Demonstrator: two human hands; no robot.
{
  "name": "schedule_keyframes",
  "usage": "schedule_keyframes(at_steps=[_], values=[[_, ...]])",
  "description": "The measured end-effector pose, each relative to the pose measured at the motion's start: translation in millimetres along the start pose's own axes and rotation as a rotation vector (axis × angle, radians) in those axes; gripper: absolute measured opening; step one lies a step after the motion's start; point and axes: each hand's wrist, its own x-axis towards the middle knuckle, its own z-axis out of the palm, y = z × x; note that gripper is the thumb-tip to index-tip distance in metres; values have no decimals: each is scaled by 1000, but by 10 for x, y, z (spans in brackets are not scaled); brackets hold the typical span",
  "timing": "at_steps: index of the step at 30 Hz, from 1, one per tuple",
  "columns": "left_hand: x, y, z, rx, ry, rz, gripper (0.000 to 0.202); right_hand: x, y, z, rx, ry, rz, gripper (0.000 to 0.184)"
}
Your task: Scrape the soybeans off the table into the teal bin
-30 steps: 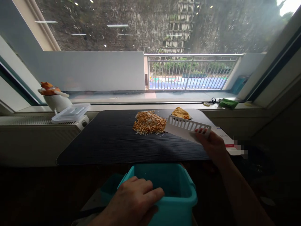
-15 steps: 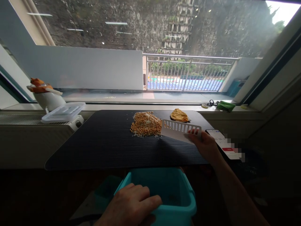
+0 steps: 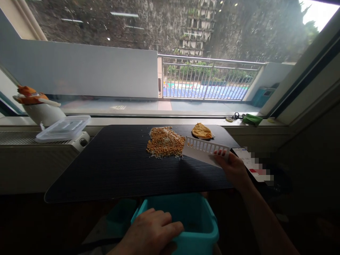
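My right hand (image 3: 235, 170) is closed on one end of a white slotted plastic strip (image 3: 200, 152), held on edge over the dark table (image 3: 111, 170). The strip's far end reaches the right side of a pile of yellow soybean-like beans (image 3: 164, 143) mixed with white grains. In front of the table, my left hand (image 3: 155, 228) grips the near rim of a turquoise plastic bin (image 3: 196, 235); its fingertips are partly hidden. The bin's inside is dark, and I cannot make out what lies at its bottom.
A folded yellow cloth (image 3: 202, 131) lies at the table's back right. A phone (image 3: 248, 164) is at the right edge. On the left, a clear plastic lid (image 3: 63, 128) rests on the radiator (image 3: 42, 147) near a white pot (image 3: 45, 113). Scissors (image 3: 236, 115) and a green packet (image 3: 252, 119) lie on the windowsill.
The view has shifted slightly. The strip's far end sits a little further right and lower in the picture, still beside the beans. Both hands keep their holds.
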Motion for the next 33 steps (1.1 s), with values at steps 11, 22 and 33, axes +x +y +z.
schedule_keyframes(at_steps=[11, 22, 33], values=[[66, -321, 195, -37, -170, 11, 30, -107, -99, -13, 113, 19, 66, 43], [128, -220, 133, -65, -183, -19, 32, -433, -98, -107, 207, -132, 121, 35], [264, -186, 275, -18, -185, -86, 30, -51, 58, -114, 237, 1, 109, 37]])
